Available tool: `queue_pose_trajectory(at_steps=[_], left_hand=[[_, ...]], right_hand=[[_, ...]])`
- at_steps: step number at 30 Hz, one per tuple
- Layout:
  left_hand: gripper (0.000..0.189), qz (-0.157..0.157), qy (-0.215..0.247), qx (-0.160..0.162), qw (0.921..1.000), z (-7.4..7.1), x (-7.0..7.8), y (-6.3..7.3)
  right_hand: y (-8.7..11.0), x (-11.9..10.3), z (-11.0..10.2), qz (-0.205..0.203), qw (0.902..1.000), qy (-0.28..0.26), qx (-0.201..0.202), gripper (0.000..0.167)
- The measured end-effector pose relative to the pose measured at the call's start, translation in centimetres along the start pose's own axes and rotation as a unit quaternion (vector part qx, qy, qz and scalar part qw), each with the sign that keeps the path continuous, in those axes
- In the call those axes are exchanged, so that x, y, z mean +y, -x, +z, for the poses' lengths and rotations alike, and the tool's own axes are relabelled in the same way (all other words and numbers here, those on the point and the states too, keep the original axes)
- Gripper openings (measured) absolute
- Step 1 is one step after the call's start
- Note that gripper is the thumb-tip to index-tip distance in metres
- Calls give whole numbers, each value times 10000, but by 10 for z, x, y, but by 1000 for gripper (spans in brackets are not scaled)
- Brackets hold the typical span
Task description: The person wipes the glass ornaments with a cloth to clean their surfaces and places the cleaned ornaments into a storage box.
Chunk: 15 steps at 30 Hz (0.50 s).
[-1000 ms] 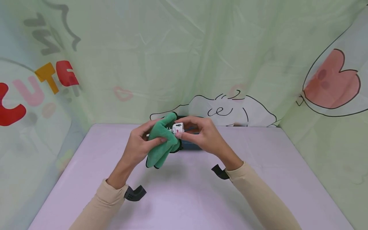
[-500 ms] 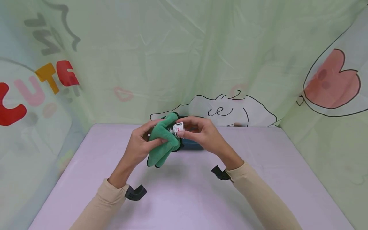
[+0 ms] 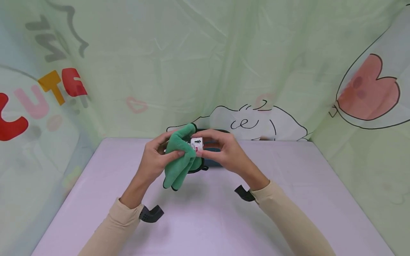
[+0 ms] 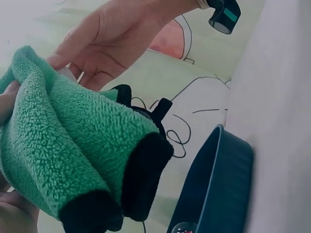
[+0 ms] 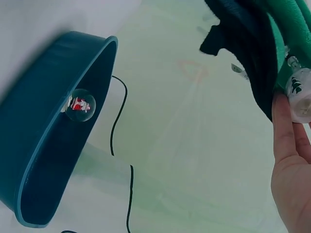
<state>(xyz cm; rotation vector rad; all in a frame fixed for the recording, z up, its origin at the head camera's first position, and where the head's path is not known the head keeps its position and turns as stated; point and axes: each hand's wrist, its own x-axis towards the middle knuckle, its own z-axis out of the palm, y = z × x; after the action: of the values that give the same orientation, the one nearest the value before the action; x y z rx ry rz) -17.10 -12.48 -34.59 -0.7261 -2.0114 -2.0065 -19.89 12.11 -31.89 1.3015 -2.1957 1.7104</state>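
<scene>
My left hand [image 3: 154,160] grips a fluffy green cloth [image 3: 179,151] with dark edging, its thumb pressed on the near side. Folds of the cloth surround the left end of a small snow globe [image 3: 196,144], hiding most of its glass. My right hand [image 3: 222,147] pinches the globe's white base, which carries a dark tree print and red lettering, between thumb and fingers. In the right wrist view, the snow globe [image 5: 300,92] lies against the cloth at the fingertips. Both hands are raised above the table, in front of a blue basin [image 3: 213,161].
The blue basin [image 5: 53,77] stands at the back of the lilac-covered table [image 3: 205,213]. Inside it sits another clear globe [image 5: 80,105] with a red and white figure. A pale green printed curtain [image 3: 179,71] closes off the back and sides.
The snow globe's white base has turned a little in my right fingers and shifted slightly left. The cloth's lower folds have moved slightly. Both hands keep their hold.
</scene>
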Motion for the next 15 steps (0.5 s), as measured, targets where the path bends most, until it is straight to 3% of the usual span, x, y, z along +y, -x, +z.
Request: queue_pose_trajectory(at_steps=[15], left_hand=[[50,-356,-82,201,9991,1,1,0]], right_hand=[[-1,3,0,-1047,9926,616,-44,49]])
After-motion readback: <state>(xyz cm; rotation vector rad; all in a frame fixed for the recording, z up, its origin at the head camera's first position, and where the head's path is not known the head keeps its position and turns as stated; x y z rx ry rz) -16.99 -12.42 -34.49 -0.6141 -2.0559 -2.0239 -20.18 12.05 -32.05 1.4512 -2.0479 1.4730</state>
